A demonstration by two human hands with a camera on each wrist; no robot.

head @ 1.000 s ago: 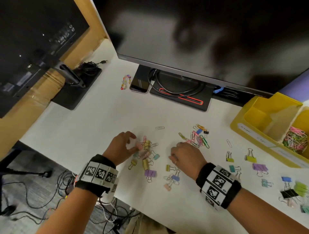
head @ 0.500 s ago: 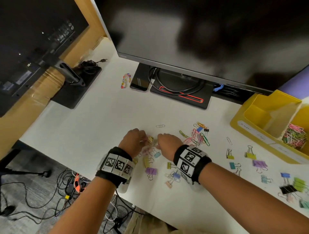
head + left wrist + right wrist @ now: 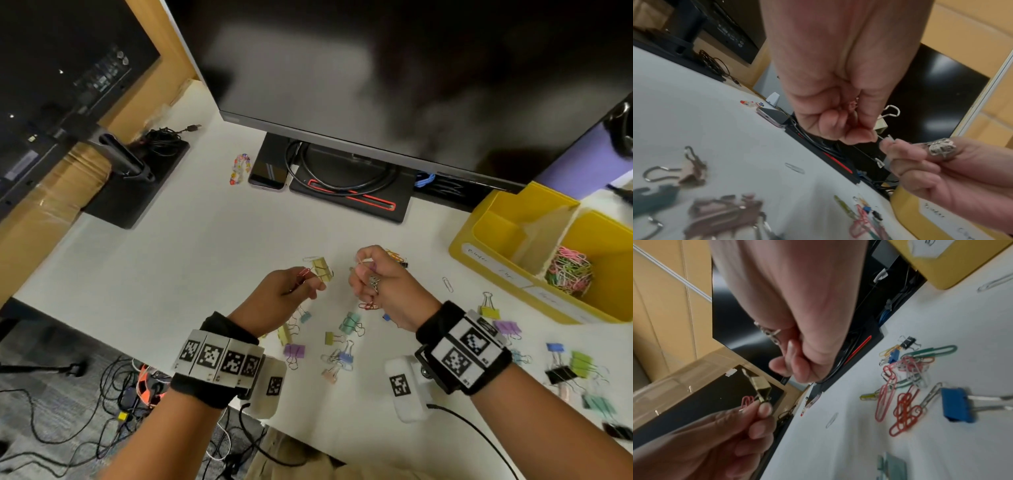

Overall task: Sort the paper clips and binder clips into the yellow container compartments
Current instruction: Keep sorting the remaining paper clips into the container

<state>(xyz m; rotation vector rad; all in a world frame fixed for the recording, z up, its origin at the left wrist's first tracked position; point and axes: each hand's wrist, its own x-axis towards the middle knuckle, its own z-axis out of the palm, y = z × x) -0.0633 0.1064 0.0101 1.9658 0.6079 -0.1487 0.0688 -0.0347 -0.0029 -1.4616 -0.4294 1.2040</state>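
- The person has both hands raised above the worktop (image 3: 191,260), separating items picked from the mixed scatter; this reads as the untangling step ahead of a drop into the container.
- The left hand (image 3: 281,301) pinches a yellow binder clip (image 3: 322,270) by its wire handle between thumb and fingertips (image 3: 764,408); a red paper clip (image 3: 303,274) is tucked in the same hand, behind the fingers.
- The right hand (image 3: 383,287) is curled, its fingertips (image 3: 892,146) nipping something thin and pale just beside the left thumb; what it is cannot be told.
- The yellow container (image 3: 496,253) stands well apart at the right; its nearer compartment holds a heap of coloured paper clips (image 3: 568,274); the farther one looks bare.
- Many binder clips (image 3: 349,325) and a tangle of paper clips (image 3: 902,381) lie loose on the worktop, so the sorting seems far from done.
- The next move likely calls for pulling the two kinds apart, then carrying each rightward to its own compartment without mixing them.
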